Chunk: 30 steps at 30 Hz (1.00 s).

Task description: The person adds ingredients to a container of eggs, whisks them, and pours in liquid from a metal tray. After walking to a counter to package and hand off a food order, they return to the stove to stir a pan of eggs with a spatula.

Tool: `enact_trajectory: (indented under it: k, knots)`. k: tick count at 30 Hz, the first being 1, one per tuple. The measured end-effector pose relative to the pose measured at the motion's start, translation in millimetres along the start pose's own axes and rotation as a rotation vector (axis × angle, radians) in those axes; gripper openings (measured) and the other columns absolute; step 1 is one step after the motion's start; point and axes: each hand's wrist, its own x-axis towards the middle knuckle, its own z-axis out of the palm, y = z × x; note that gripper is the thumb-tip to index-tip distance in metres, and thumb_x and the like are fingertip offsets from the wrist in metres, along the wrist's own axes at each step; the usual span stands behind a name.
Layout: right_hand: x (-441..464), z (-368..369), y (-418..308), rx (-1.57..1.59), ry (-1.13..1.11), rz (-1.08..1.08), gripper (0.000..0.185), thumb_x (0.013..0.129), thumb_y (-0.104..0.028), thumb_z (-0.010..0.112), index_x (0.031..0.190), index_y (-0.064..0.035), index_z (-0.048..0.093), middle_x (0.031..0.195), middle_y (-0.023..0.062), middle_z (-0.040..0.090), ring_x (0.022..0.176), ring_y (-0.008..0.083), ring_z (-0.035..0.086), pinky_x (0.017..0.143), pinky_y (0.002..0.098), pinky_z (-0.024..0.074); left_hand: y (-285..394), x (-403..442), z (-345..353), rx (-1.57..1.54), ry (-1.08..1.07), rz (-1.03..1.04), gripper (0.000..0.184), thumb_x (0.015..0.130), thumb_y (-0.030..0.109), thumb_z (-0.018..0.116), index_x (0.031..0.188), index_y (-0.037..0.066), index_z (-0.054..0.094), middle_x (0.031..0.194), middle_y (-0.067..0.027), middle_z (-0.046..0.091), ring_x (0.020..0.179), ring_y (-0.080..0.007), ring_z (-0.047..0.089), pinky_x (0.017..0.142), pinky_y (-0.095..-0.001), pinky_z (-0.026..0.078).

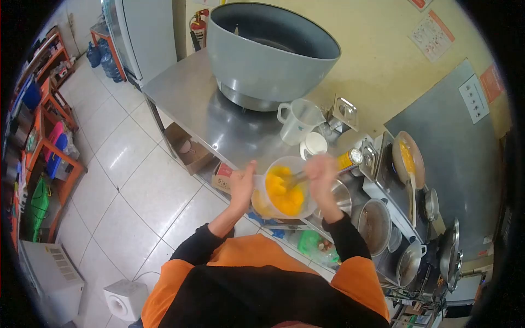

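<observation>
Head view: plastic jug [310, 204] of yellow mixture [291, 203], beside the steel table [240, 131]'s near edge.
Left hand [241, 187] grasps the jug's side; blurred right hand [321, 176] grips a metal utensil [298, 178] dipped inside.

The tabletop [235, 139] is smooth metal with a glossy, reflective finish, while the large bowl [262, 71] has a smooth, satin outer wall. The measuring jug [302, 123] and mixing container [307, 206] look like smooth translucent plastic. The floor tiles [131, 169] are glossy, the sleeves [350, 238] matt cloth, the box [191, 156] dull cardboard.
</observation>
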Motion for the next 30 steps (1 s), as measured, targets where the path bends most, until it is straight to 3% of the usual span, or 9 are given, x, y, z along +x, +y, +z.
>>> enact_trajectory:
  k: [1,5,8,12,16,20,21,24,30]
  knots:
    - [-14,10,10,-0.252,0.062,0.121,0.036,0.086,-0.028,0.042,0.055,-0.0137,0.033,0.048,-0.0015,0.03,0.042,0.0104,0.03,0.042,0.025,0.0256,-5,0,-2,0.058,0.021,0.023,0.048,0.085,0.032,0.053,0.047,0.003,0.048,0.044,0.0023,0.042,0.043,-0.0076,0.037,0.043,-0.0273,0.028]
    - [-8,12,-28,0.297,0.014,0.046,0.032,0.085,-0.021,0.042,0.055,-0.0126,0.034,0.048,-0.0014,0.029,0.042,0.0096,0.03,0.042,0.0247,0.0248,-2,5,2,0.112,0.048,0.065,0.05,0.084,0.035,0.054,0.049,0.0,0.052,0.044,-0.0001,0.044,0.044,-0.0097,0.04,0.044,-0.029,0.03]
    - [-16,10,8,-0.19,-0.008,0.207,0.028,0.079,-0.012,0.041,0.053,-0.0115,0.031,0.047,-0.0024,0.03,0.04,0.008,0.028,0.041,0.025,0.0249,-11,3,-3,0.184,0.054,0.049,0.052,0.083,0.038,0.055,0.048,-0.001,0.05,0.044,-0.0016,0.044,0.043,-0.0111,0.04,0.044,-0.0307,0.031]
    - [-7,25,-45,0.394,0.101,0.049,0.026,0.079,-0.008,0.042,0.054,-0.0104,0.035,0.047,-0.0028,0.028,0.041,0.0077,0.027,0.041,0.0246,0.0235,0,4,-2,0.059,0.012,-0.005,0.056,0.083,0.041,0.054,0.045,0.0,0.046,0.043,-0.0014,0.042,0.043,-0.0121,0.038,0.045,-0.0326,0.03]
    - [-22,22,-9,0.02,-0.129,0.262,0.027,0.081,-0.012,0.044,0.054,-0.0102,0.037,0.046,-0.0026,0.031,0.039,0.0088,0.028,0.041,0.0237,0.0254,-7,16,5,0.185,0.043,0.052,0.055,0.084,0.04,0.053,0.044,0.003,0.045,0.043,0.0008,0.04,0.042,-0.0101,0.036,0.043,-0.0307,0.028]
    - [-10,0,-2,-0.164,0.073,-0.097,0.024,0.087,-0.024,0.045,0.067,-0.0112,0.039,0.055,-0.0031,0.033,0.046,0.0082,0.032,0.045,0.0241,0.0276,-1,10,1,0.129,0.022,-0.012,0.055,0.084,0.04,0.053,0.045,0.003,0.045,0.043,0.001,0.04,0.043,-0.0091,0.035,0.043,-0.0296,0.028]
    - [-18,11,7,-0.324,0.067,0.162,0.025,0.087,-0.024,0.044,0.066,-0.012,0.038,0.053,-0.0034,0.032,0.046,0.0079,0.03,0.045,0.0243,0.0276,4,12,3,0.132,0.022,0.0,0.054,0.084,0.04,0.053,0.045,0.003,0.045,0.043,0.001,0.04,0.043,-0.0089,0.035,0.043,-0.0294,0.028]
    - [-16,17,-26,0.377,0.039,0.128,0.023,0.085,-0.017,0.044,0.063,-0.0114,0.038,0.051,-0.0023,0.03,0.045,0.0079,0.03,0.044,0.0242,0.0266,11,10,6,0.061,0.044,-0.045,0.054,0.084,0.039,0.053,0.045,0.002,0.045,0.044,0.001,0.04,0.043,-0.0092,0.035,0.043,-0.0296,0.028]
    - [-17,17,-18,0.161,0.128,0.221,0.028,0.082,-0.013,0.043,0.056,-0.0138,0.032,0.047,-0.0035,0.026,0.04,0.0093,0.026,0.044,0.0239,0.0263,7,17,7,0.144,0.005,-0.02,0.054,0.085,0.038,0.053,0.046,0.001,0.045,0.044,0.0004,0.041,0.043,-0.0091,0.035,0.043,-0.0295,0.028]
